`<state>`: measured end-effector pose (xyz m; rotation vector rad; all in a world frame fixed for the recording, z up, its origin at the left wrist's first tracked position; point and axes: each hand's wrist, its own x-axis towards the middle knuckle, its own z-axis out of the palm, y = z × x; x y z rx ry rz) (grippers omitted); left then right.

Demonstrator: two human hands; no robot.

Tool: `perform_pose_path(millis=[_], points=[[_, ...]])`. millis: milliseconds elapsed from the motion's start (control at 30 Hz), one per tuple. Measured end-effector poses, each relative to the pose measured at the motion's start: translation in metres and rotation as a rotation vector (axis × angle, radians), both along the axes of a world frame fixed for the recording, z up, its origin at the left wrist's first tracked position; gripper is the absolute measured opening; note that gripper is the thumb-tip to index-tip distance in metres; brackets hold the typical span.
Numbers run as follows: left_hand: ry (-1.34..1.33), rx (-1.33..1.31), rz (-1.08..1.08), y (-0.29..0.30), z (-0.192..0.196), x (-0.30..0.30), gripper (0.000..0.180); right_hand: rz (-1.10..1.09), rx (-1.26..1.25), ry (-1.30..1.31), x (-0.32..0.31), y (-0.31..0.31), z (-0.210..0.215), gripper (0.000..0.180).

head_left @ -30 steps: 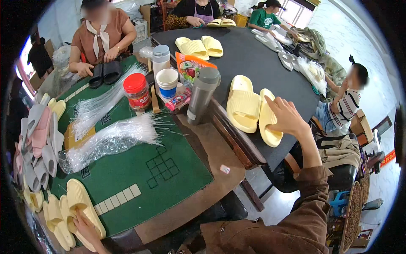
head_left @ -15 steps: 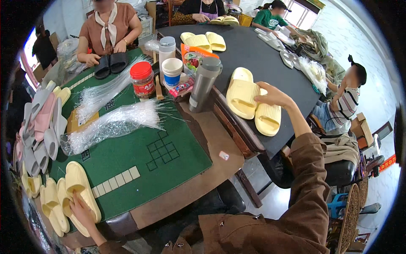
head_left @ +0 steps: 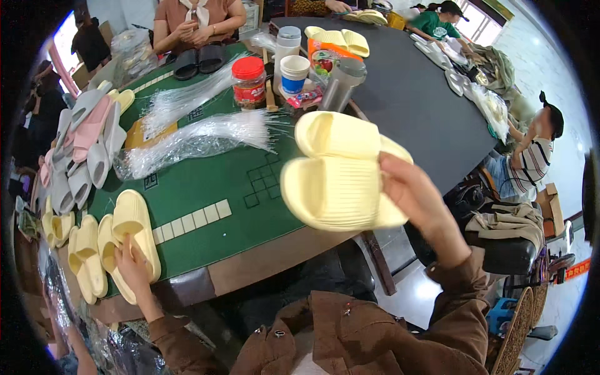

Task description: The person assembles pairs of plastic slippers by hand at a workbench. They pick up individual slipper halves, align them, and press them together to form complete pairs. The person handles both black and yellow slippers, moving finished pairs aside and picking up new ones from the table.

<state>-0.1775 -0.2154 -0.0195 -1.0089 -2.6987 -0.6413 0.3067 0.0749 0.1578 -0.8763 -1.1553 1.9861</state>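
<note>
A pair of pale yellow ribbed slide slippers [head_left: 340,178] is raised above the table's near edge, soles together side by side, toe openings to the left. My right hand [head_left: 415,194] is closed around their right-hand side, thumb and fingers gripping the edges. At the lower left, my left hand [head_left: 133,267] rests on another yellow pair of slippers [head_left: 142,231] lying on the green mat. Its fingers are stretched out over the footbeds, touching them without a visible grip. Another yellow pair [head_left: 84,256] lies just to the left of that one.
Grey and pink slippers [head_left: 81,140] pile up at the left. Bundles of clear plastic ties [head_left: 200,140] lie on the green mat [head_left: 206,240]. A red-lidded jar [head_left: 249,82], a paper cup [head_left: 294,74] and a steel flask [head_left: 344,84] stand behind. Co-workers sit around the dark table [head_left: 412,106].
My right hand has lifted the yellow slippers off the dark table and brought them left and nearer. The person opposite has let go of the black slippers. My left hand stays on its pair.
</note>
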Motion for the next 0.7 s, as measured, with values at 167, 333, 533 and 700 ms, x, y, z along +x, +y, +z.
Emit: perform_pose_path(millis=[167, 333, 533, 700], points=[[0.484, -0.135, 0.088, -0.007, 0.011, 0.031, 0.036, 0.022, -0.349, 0.514, -0.069, -0.066, -0.030, 0.030], [0.174, 0.036, -0.026, 0.020, 0.065, 0.092, 0.035, 0.001, -0.419, 0.557, -0.114, -0.073, -0.105, 0.023], [-0.261, 0.219, -0.506, 0.054, 0.070, 0.158, 0.043, 0.164, 0.211, 0.041, -0.091, -0.076, -0.091, 0.046], [-0.206, 0.254, -0.518, 0.107, 0.048, 0.178, 0.055, -0.038, 1.024, -0.503, -0.075, -0.029, -0.118, 0.063]])
